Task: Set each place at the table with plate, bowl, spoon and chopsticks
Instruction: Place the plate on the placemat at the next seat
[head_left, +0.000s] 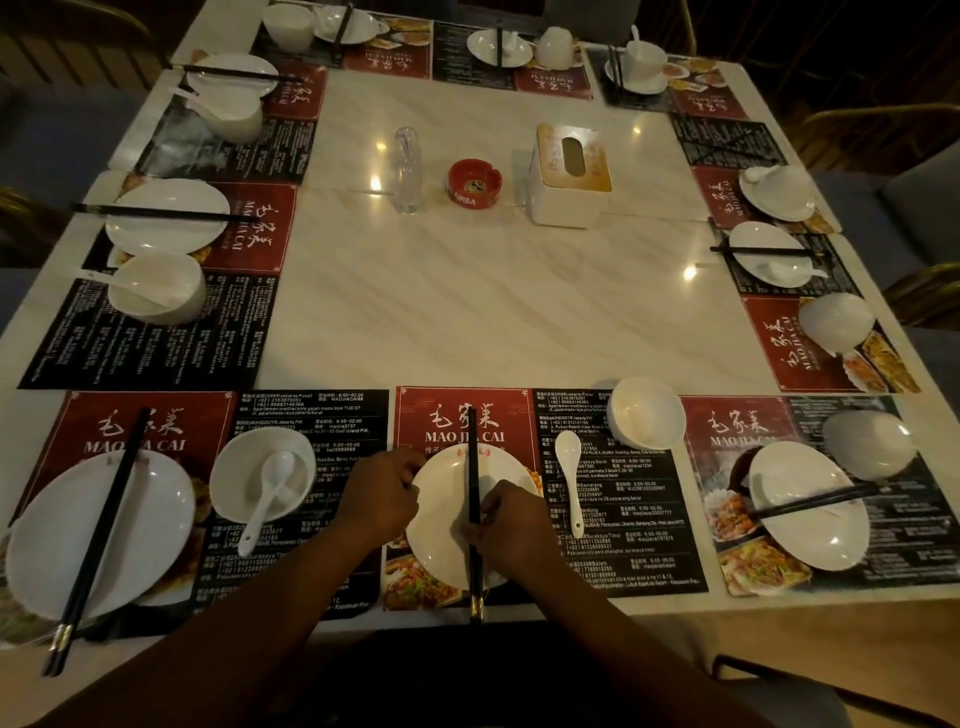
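Centring the pair of black chopsticks (472, 467) across the white round ceramic plate (441, 545), midway along the near edge of the marble table (493, 312), the right hand (506, 525) pinches them. The left hand (384, 499) grips the plate's left rim. Recommended: steady the plate, square the tips, release gently. The white ceramic spoon (570, 478) lies just beside the plate, the white bowl (647, 413) beyond. Right fingertips hidden under the knuckles; far settings dim.

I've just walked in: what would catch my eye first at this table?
Two hands at the near middle place: the left hand holds the rim of the white plate, the right hand pinches black chopsticks lying across it. At the marble table's centre, a red ashtray sits between a clear container and a white tissue box.
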